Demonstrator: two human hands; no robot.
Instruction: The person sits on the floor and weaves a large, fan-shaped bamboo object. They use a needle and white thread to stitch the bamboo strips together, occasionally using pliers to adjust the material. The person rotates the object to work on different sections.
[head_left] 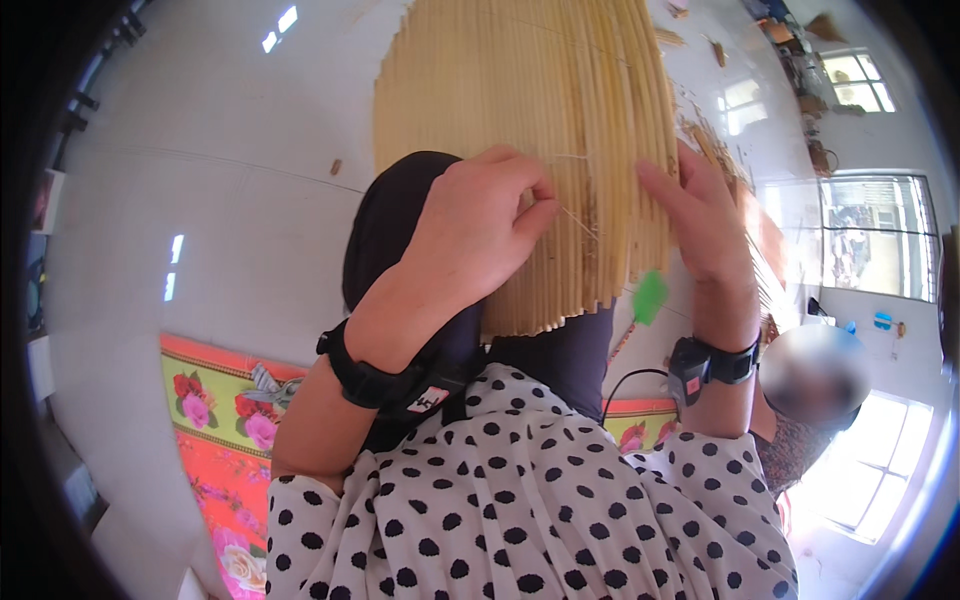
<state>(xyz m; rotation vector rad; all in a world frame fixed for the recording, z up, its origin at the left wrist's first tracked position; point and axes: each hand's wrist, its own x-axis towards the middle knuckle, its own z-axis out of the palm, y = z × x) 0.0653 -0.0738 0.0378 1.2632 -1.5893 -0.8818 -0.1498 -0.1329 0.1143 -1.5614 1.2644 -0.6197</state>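
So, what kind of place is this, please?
Probably a home or small workshop for hand weaving, worked at floor level. A woven mat of pale strips lies over the person's lap, a flowered cloth covers the pale tiled floor, and bright windows stand on the right.

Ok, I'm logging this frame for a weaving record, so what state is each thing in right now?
Woven straw mat: partly woven, held up over the knee, lower strand ends loose.
Left hand: closed, pinching a thin strand against the mat.
Right hand: open, fingers flat on the mat's edge.
Green tag: hanging loose below the mat.
Floral floor mat: spread flat on the floor.
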